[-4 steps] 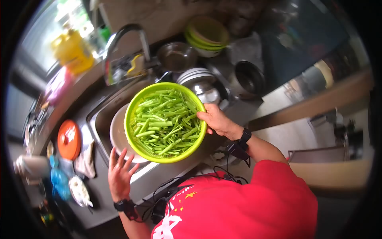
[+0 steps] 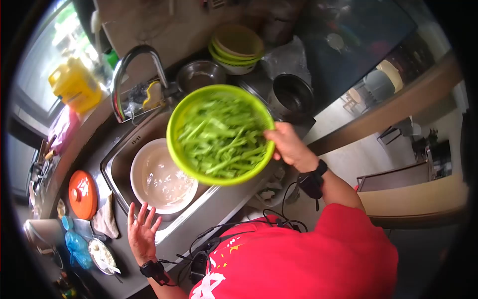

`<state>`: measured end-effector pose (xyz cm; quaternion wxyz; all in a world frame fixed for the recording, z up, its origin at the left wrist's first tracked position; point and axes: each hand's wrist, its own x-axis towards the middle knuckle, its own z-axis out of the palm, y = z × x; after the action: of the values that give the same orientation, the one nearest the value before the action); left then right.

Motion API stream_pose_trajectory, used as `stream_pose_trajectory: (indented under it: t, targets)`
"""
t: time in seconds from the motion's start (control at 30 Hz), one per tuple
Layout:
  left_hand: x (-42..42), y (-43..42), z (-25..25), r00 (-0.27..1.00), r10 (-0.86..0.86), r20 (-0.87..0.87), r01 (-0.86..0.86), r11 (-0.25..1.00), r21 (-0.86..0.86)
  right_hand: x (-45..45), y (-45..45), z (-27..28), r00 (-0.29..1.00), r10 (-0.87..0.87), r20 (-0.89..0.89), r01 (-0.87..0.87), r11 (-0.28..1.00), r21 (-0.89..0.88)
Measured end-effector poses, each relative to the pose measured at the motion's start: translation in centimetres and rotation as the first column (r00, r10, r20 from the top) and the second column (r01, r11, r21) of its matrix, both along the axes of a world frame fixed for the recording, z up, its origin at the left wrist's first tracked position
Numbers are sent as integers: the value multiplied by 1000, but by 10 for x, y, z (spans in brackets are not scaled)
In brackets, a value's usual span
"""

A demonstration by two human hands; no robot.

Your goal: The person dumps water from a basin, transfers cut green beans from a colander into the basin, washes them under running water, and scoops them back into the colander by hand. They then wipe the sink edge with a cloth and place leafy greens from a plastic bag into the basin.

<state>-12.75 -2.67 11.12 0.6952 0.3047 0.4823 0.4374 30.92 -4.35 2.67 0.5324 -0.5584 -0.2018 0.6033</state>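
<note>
A yellow-green basket [image 2: 175, 158] full of cut green stalks [image 2: 224, 137] hangs over the right part of the sink, slightly blurred. My right hand [image 2: 291, 144] grips its right rim, with the thumb over the edge. Below and to the left of the basket, a pale basin [image 2: 162, 182] of water sits in the metal sink [image 2: 117, 172]. My left hand [image 2: 143, 231] is held up near the sink's front edge, its fingers spread, with nothing in it.
A chrome faucet [image 2: 117, 82] arches behind the sink. Behind are a metal bowl [image 2: 200, 74], stacked green baskets [image 2: 236, 47] and a dark pot [image 2: 291, 94]. At left lie an orange lid [image 2: 82, 194], a cloth [image 2: 105, 218] and a blue bag [image 2: 77, 247]; a yellow jug [image 2: 75, 85] stands farther back.
The basket has moved right and slightly up in my right hand, showing more of the water basin. My left hand sits a little lower and farther left in view.
</note>
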Motion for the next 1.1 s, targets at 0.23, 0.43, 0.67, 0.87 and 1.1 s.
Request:
stream_pose_trajectory:
  t: [0.23,0.43,0.67,0.87,1.1]
  targets:
    - [46,25,-132,952,-14,306,-22,993,116,163,-2,29,801,-508,317,436,857,273]
    - [51,12,-127,953,-23,301,-10,994,109,233,4,-16,663,-701,263,643,713,277]
    - [40,3,-126,955,8,296,-47,991,125,253,6,-41,696,-698,170,662,715,225]
    - [50,2,-122,930,132,344,-165,984,68,263,6,-51,755,-655,-5,653,752,90]
    - [35,-17,-139,895,325,307,-330,943,-35,128,8,-81,972,-203,121,219,966,-140]
